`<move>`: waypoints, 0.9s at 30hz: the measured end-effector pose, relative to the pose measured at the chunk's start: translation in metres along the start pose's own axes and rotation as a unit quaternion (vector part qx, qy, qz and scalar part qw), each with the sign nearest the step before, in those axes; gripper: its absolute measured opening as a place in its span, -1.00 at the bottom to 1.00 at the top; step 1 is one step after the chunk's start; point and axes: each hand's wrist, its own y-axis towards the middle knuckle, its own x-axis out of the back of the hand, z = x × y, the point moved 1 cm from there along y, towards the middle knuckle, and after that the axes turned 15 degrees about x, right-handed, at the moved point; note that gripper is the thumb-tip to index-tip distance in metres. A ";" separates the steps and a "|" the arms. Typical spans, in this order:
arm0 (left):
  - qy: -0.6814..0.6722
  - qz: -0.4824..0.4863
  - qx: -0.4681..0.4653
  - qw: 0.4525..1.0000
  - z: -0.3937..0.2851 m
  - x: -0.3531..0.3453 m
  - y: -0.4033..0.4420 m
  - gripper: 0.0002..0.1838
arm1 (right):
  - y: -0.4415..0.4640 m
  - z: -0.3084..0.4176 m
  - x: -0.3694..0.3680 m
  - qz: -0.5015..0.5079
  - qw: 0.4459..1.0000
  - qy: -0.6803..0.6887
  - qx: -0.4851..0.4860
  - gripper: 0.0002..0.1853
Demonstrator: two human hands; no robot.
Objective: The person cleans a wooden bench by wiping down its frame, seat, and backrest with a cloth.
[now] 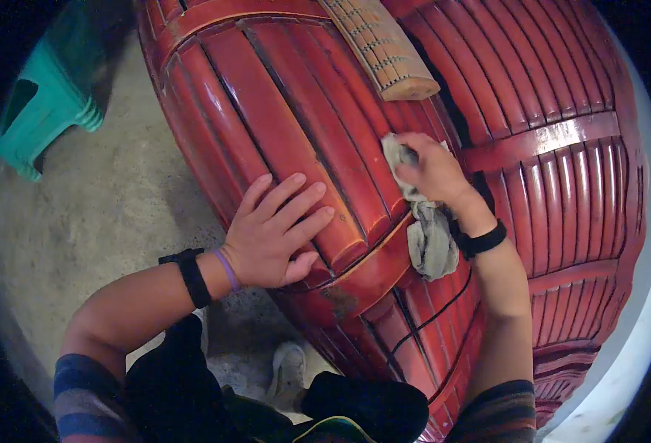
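Observation:
A large, glossy red slatted piece (288, 111) lies below me, with long dark grooves between its slats and a band across its lower part. My left hand (277, 236) rests flat on the slats with its fingers spread. Farther right, my right hand (432, 170) is closed on a greyish-white rag (432, 244) and presses it to the red surface. The rag's loose end hangs over the band. Just beyond the right hand lies a wooden block (384, 55) with rows of dark stitch-like marks.
Another red ribbed piece (554, 177) with cross bands stands close along the right side. A green plastic stool (48, 103) is on the concrete floor (111, 192) to the left. My shoe (290, 373) shows below the red piece.

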 end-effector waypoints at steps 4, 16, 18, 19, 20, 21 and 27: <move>0.016 -0.002 -0.003 1.000 0.000 -0.001 0.000 -0.34 | 0.015 0.006 -0.006 -0.059 0.996 -0.034 -0.050 -0.66; 0.006 0.002 -0.010 1.000 0.003 -0.002 -0.001 -0.32 | 0.019 0.075 -0.012 -0.047 0.979 -0.060 0.187 -0.40; 0.001 -0.003 -0.009 1.000 0.002 -0.001 0.001 -0.31 | 0.027 0.072 -0.012 -0.062 0.978 -0.039 0.195 -0.42; -0.003 -0.004 -0.008 1.000 0.002 -0.001 0.001 -0.31 | 0.034 0.068 -0.014 -0.069 0.977 -0.027 0.200 -0.43; -0.006 -0.004 -0.006 1.000 0.001 0.000 0.000 -0.31 | 0.050 0.061 -0.017 -0.085 0.975 -0.035 0.204 -0.49; -0.007 -0.001 -0.004 1.000 0.001 0.000 0.000 -0.30 | 0.068 0.055 -0.019 -0.079 0.980 -0.055 0.174 -0.51; -0.003 0.005 -0.001 1.000 0.000 0.004 0.003 -0.32 | 0.164 0.065 -0.013 -0.076 0.993 -0.073 0.056 -0.59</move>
